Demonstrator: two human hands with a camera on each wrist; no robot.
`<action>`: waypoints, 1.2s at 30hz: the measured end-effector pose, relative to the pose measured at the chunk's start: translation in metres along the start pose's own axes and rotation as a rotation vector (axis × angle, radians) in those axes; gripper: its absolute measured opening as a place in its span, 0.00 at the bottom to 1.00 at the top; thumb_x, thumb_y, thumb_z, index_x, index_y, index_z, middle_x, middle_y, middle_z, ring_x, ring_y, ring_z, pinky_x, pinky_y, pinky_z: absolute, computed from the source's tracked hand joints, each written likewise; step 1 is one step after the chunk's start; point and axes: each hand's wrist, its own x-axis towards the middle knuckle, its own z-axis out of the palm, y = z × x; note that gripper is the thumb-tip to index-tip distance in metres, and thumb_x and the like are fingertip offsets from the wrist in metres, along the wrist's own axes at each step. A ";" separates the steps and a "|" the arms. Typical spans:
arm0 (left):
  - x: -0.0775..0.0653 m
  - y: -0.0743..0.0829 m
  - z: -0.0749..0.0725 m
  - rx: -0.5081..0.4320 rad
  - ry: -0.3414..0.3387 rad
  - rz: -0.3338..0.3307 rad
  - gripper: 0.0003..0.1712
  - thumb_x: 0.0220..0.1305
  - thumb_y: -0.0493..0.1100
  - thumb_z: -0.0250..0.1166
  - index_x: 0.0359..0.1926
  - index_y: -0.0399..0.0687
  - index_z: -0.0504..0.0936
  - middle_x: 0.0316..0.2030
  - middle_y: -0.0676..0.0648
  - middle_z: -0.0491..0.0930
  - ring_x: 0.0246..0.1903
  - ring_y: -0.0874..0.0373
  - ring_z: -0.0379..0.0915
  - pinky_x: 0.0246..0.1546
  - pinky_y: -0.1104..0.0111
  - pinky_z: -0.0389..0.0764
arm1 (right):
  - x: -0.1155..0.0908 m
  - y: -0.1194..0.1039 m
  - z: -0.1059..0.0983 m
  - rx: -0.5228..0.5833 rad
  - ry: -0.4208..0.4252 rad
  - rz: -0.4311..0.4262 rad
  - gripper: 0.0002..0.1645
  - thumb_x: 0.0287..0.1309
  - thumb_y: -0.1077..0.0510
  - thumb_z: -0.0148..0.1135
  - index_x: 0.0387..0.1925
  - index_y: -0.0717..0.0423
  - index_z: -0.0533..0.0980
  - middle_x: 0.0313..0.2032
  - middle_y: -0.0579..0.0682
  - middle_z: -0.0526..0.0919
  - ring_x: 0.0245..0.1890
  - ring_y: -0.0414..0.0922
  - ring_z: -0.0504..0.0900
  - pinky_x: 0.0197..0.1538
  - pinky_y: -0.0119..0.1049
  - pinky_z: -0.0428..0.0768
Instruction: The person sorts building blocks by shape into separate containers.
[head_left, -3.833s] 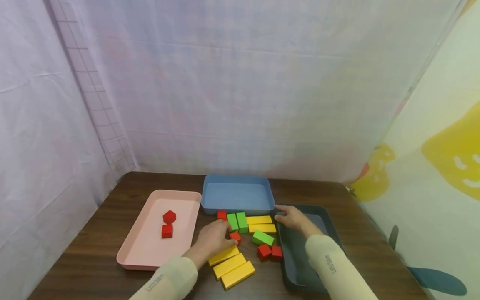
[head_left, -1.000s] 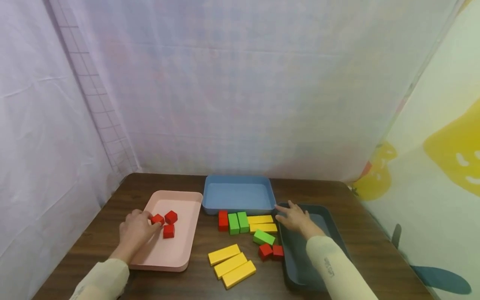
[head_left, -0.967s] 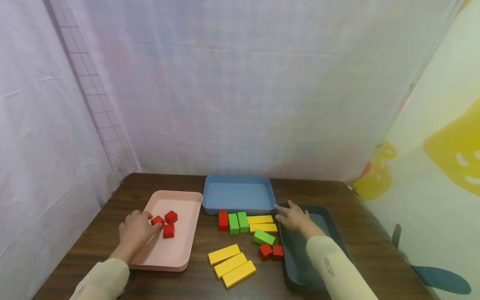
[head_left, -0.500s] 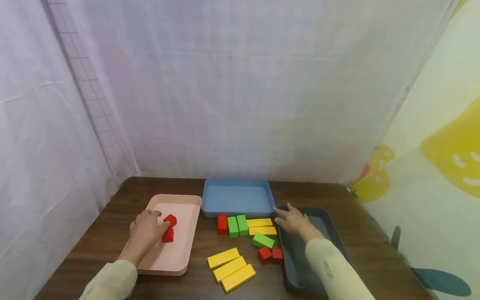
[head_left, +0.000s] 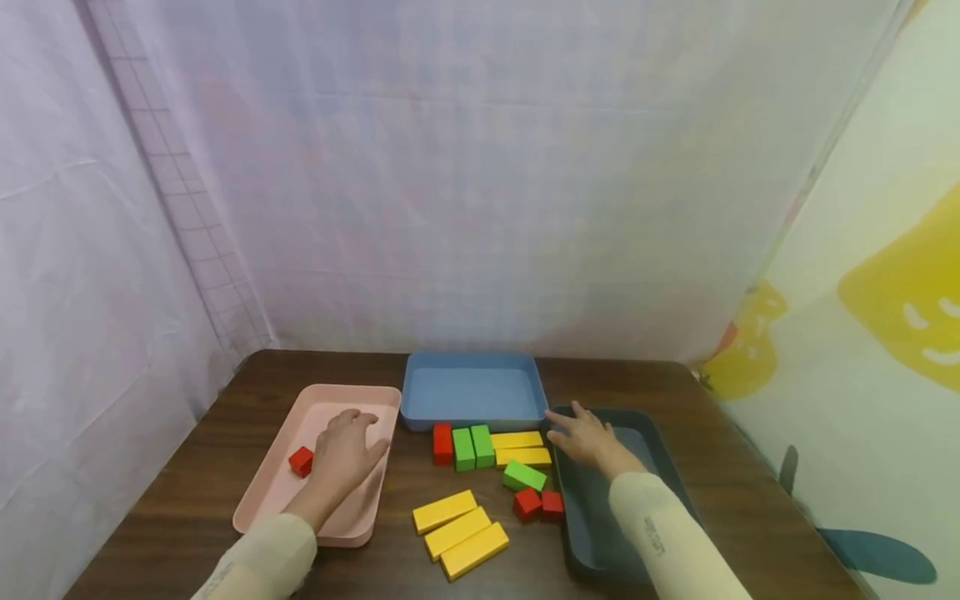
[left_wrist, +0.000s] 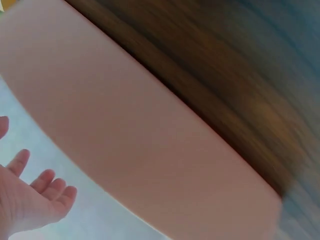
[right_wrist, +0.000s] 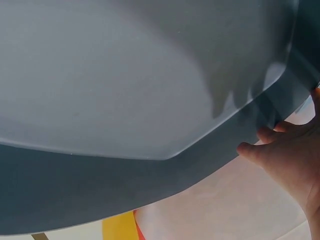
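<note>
My left hand (head_left: 345, 454) hangs over the pink tray (head_left: 258, 500), fingers spread and nothing visible in its hold. Left of it a red block (head_left: 302, 461) lies in the tray; the other red blocks there are hidden behind the hand. In the left wrist view the hand (left_wrist: 35, 202) shows loose fingers past the tray's wall. My right hand (head_left: 588, 442) stays with fingers spread over the far left corner of the dark grey tray (head_left: 573, 533). The right wrist view has that hand (right_wrist: 292, 157) at the tray's rim; contact is unclear.
Between the trays lie yellow blocks (head_left: 457, 533), green blocks (head_left: 464, 450) and red blocks (head_left: 527, 504), several against the dark tray's left side. A blue tray (head_left: 476, 421) stands at the back of the brown wooden table (head_left: 637, 379). Curtains hang behind.
My left hand took a red block from the middle to the pink tray, let go of it, and has since moved right across the tray. The right hand has stayed in place.
</note>
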 end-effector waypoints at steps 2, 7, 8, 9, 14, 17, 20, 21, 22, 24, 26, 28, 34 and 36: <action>0.001 0.009 0.006 -0.017 -0.013 0.015 0.27 0.62 0.49 0.69 0.58 0.39 0.79 0.60 0.33 0.71 0.60 0.37 0.66 0.60 0.42 0.66 | 0.000 -0.001 0.000 0.004 -0.005 0.007 0.32 0.74 0.46 0.49 0.74 0.48 0.62 0.74 0.71 0.46 0.71 0.73 0.47 0.66 0.73 0.44; -0.003 0.030 0.022 -0.096 -0.037 0.095 0.27 0.61 0.47 0.71 0.58 0.40 0.79 0.58 0.36 0.73 0.57 0.41 0.69 0.59 0.46 0.70 | 0.001 0.000 0.002 0.000 -0.014 0.021 0.31 0.74 0.47 0.49 0.74 0.48 0.62 0.74 0.71 0.45 0.71 0.73 0.47 0.66 0.73 0.44; -0.004 0.033 0.026 -0.112 -0.041 0.114 0.26 0.61 0.46 0.71 0.57 0.39 0.79 0.57 0.37 0.74 0.57 0.41 0.69 0.59 0.47 0.71 | 0.001 0.000 0.002 -0.002 -0.014 0.023 0.31 0.74 0.46 0.49 0.74 0.48 0.62 0.74 0.71 0.45 0.71 0.73 0.47 0.66 0.73 0.44; -0.005 0.037 0.029 -0.129 -0.043 0.133 0.26 0.61 0.46 0.71 0.57 0.39 0.79 0.57 0.37 0.74 0.57 0.41 0.69 0.59 0.47 0.71 | 0.001 0.000 0.003 -0.001 -0.013 0.022 0.31 0.74 0.46 0.49 0.74 0.48 0.62 0.74 0.71 0.45 0.71 0.73 0.47 0.66 0.73 0.44; -0.009 0.052 0.045 -0.151 -0.052 0.179 0.24 0.61 0.46 0.71 0.55 0.38 0.80 0.54 0.37 0.76 0.55 0.41 0.71 0.58 0.49 0.73 | 0.002 0.000 0.004 0.000 -0.014 0.021 0.31 0.74 0.46 0.49 0.74 0.48 0.62 0.74 0.71 0.46 0.71 0.72 0.47 0.66 0.73 0.44; -0.009 0.057 0.053 -0.134 -0.049 0.183 0.24 0.61 0.46 0.71 0.55 0.38 0.80 0.53 0.36 0.76 0.54 0.40 0.72 0.56 0.48 0.74 | 0.002 0.001 0.004 -0.001 -0.012 0.019 0.32 0.74 0.46 0.49 0.74 0.48 0.62 0.74 0.71 0.46 0.72 0.72 0.47 0.66 0.73 0.44; -0.008 0.059 0.058 -0.106 -0.044 0.178 0.24 0.61 0.46 0.70 0.55 0.39 0.80 0.52 0.36 0.76 0.53 0.40 0.72 0.55 0.48 0.74 | 0.001 0.000 0.004 0.005 -0.006 0.014 0.31 0.74 0.46 0.49 0.74 0.48 0.62 0.74 0.71 0.46 0.71 0.72 0.47 0.66 0.73 0.44; -0.008 0.058 0.060 -0.096 -0.046 0.173 0.24 0.61 0.46 0.70 0.55 0.39 0.80 0.52 0.36 0.76 0.53 0.40 0.72 0.54 0.48 0.74 | 0.001 0.000 0.004 0.004 -0.005 0.011 0.31 0.74 0.46 0.49 0.74 0.48 0.62 0.74 0.71 0.46 0.71 0.72 0.48 0.66 0.73 0.45; -0.008 0.058 0.062 -0.079 -0.047 0.168 0.24 0.61 0.46 0.70 0.55 0.39 0.80 0.52 0.36 0.76 0.52 0.40 0.72 0.54 0.48 0.74 | 0.000 0.000 0.004 0.001 -0.004 0.009 0.31 0.74 0.47 0.49 0.74 0.48 0.62 0.74 0.71 0.46 0.71 0.72 0.48 0.66 0.73 0.45; -0.008 0.056 0.066 -0.044 -0.045 0.161 0.25 0.61 0.46 0.70 0.55 0.39 0.80 0.52 0.36 0.76 0.51 0.40 0.72 0.53 0.48 0.75 | -0.001 -0.001 0.004 0.002 -0.005 0.005 0.31 0.74 0.47 0.49 0.74 0.48 0.63 0.74 0.72 0.46 0.71 0.72 0.48 0.65 0.73 0.46; -0.009 0.054 0.069 -0.008 -0.039 0.161 0.25 0.61 0.46 0.71 0.55 0.38 0.80 0.51 0.35 0.76 0.51 0.40 0.72 0.51 0.48 0.75 | -0.002 -0.001 0.004 0.002 -0.008 0.001 0.31 0.74 0.47 0.49 0.74 0.48 0.63 0.74 0.71 0.47 0.71 0.72 0.48 0.66 0.73 0.46; -0.010 0.052 0.072 0.024 -0.029 0.168 0.25 0.60 0.46 0.72 0.56 0.38 0.80 0.51 0.35 0.76 0.50 0.39 0.72 0.50 0.48 0.76 | -0.003 -0.001 0.004 0.002 -0.009 -0.001 0.31 0.75 0.47 0.49 0.74 0.48 0.63 0.74 0.71 0.47 0.71 0.72 0.48 0.66 0.73 0.46; -0.010 0.051 0.076 0.047 0.016 0.192 0.22 0.58 0.46 0.73 0.51 0.39 0.82 0.45 0.38 0.76 0.45 0.43 0.73 0.44 0.52 0.78 | -0.003 0.000 0.003 0.009 -0.006 -0.002 0.31 0.75 0.46 0.49 0.74 0.48 0.62 0.74 0.70 0.46 0.72 0.71 0.47 0.66 0.73 0.45; -0.010 0.053 0.076 0.040 0.026 0.192 0.19 0.58 0.46 0.74 0.47 0.40 0.82 0.41 0.40 0.75 0.41 0.46 0.72 0.41 0.54 0.78 | -0.003 0.001 0.003 0.010 -0.006 0.003 0.31 0.75 0.46 0.48 0.74 0.48 0.62 0.74 0.70 0.45 0.72 0.71 0.47 0.66 0.73 0.45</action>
